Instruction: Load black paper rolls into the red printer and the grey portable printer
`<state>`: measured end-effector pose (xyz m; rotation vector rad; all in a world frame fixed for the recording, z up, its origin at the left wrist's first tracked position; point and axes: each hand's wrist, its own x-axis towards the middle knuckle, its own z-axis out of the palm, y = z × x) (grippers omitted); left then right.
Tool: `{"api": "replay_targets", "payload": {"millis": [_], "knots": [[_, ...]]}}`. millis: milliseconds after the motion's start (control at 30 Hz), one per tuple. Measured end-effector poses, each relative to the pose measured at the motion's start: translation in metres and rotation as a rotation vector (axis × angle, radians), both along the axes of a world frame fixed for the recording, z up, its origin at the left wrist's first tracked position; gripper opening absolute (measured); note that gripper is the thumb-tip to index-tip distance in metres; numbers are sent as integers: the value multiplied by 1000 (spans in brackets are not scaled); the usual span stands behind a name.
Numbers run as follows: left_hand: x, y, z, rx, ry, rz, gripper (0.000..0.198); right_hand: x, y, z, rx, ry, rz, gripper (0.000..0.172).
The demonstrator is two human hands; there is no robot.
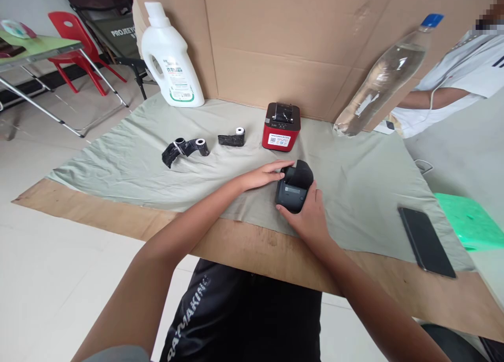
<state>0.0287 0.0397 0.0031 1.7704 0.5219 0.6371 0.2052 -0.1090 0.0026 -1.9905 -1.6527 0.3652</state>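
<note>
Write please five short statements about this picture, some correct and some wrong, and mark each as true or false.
1. The right hand holds the black device. True.
2. The left hand rests on the red machine. False: it is at the black device.
3. The white jug stands left of the red machine in the picture. True.
4. The clear bottle has a red cap. False: its cap is blue.
5. The phone lies partly on the cloth. True.

"PROJEEY" on a dark chair (114, 31) at upper left, "衣物" on a white jug (173, 62) there, "MAKING" on black trousers (244, 317) at bottom
</note>
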Motion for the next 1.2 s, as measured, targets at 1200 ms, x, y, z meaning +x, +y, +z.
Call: {"api": "replay_targets", "payload": {"millis": [1200], "knots": [[15,-32,7,696,58,288,48,31,21,8,253,499,170,71]]}}
